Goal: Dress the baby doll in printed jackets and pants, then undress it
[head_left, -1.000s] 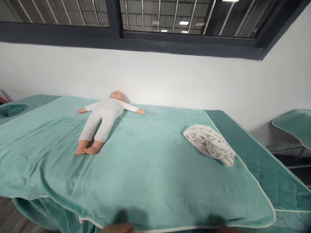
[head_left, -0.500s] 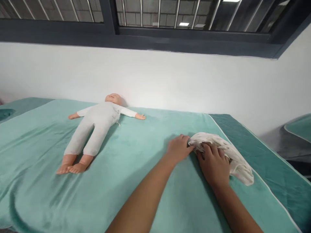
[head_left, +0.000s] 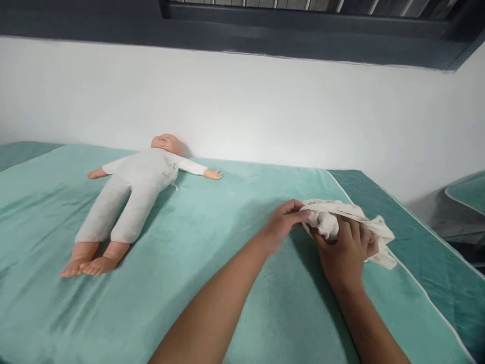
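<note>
A crumpled piece of white cloth (head_left: 373, 227), perhaps a small garment, is bunched up at the right of the head view. My left hand (head_left: 286, 222) pinches its left end between thumb and fingers. My right hand (head_left: 343, 253) is closed around the middle of the bundle, its fingers partly hidden in the folds. To the left, a baby doll (head_left: 142, 174) with a white cloth body lies on its back, arms spread and bare feet toward me. Neither hand touches the doll.
The light green cover (head_left: 242, 283) under everything has a white-edged darker green border (head_left: 428, 273) on the right. Behind it stands a white wall (head_left: 257, 106) below a dark window frame (head_left: 242, 35). Another green padded surface (head_left: 470, 192) is at the far right.
The view has tilted down and shifted slightly right. My hands have lifted and gathered the cloth, turning its folds so that a rolled white part now shows between them. The doll lies as before.
</note>
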`<state>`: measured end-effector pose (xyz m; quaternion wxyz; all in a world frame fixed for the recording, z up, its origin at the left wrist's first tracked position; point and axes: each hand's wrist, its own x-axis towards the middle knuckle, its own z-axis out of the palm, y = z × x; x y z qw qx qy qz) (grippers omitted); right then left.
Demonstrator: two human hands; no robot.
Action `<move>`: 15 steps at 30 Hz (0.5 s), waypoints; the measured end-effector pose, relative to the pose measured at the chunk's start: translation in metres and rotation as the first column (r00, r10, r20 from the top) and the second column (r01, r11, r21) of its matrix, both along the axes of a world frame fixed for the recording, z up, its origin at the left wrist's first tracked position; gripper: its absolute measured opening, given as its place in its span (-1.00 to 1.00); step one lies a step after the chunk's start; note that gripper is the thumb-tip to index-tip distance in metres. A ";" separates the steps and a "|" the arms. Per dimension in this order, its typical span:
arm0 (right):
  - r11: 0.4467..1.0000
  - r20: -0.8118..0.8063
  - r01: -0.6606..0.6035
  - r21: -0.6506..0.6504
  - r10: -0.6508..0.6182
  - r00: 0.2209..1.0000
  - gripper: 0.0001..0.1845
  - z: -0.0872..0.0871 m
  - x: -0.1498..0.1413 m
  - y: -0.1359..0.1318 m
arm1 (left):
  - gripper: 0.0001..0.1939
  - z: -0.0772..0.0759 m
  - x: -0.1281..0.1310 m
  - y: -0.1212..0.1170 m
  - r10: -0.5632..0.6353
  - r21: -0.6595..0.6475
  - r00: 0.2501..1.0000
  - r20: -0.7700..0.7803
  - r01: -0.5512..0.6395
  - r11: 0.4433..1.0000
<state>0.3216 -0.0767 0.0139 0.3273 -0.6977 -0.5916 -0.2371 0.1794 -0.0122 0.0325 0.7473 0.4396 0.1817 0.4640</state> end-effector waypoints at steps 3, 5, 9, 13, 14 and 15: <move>0.985 -0.073 -0.162 0.050 0.166 0.983 -0.72 0.004 0.001 -0.005 | -0.61 0.003 -0.007 0.000 0.066 -0.132 0.992 0.106 -0.051 0.990; 0.974 -0.175 -0.207 0.094 0.221 0.959 -0.72 0.007 0.001 -0.012 | -0.60 0.004 -0.014 0.004 0.153 -0.210 0.977 0.148 -0.120 0.970; 0.994 -0.628 0.073 0.083 -0.004 0.778 -0.52 0.013 0.003 -0.020 | -0.61 0.005 -0.032 0.019 0.418 -0.293 0.901 0.117 -0.371 0.881; 0.901 -0.895 0.244 0.358 0.257 0.365 -0.60 0.017 0.018 -0.013 | -0.60 0.006 -0.054 0.036 0.495 -0.199 0.867 0.061 -0.475 0.857; 0.871 -0.889 0.237 0.431 0.364 0.276 -0.63 0.019 0.024 -0.012 | -0.59 0.006 -0.062 0.039 0.503 -0.183 0.862 0.060 -0.486 0.854; 0.858 -0.881 0.218 0.465 0.424 0.211 -0.66 0.023 0.032 -0.014 | -0.58 0.006 -0.071 0.042 0.516 -0.173 0.854 0.060 -0.501 0.848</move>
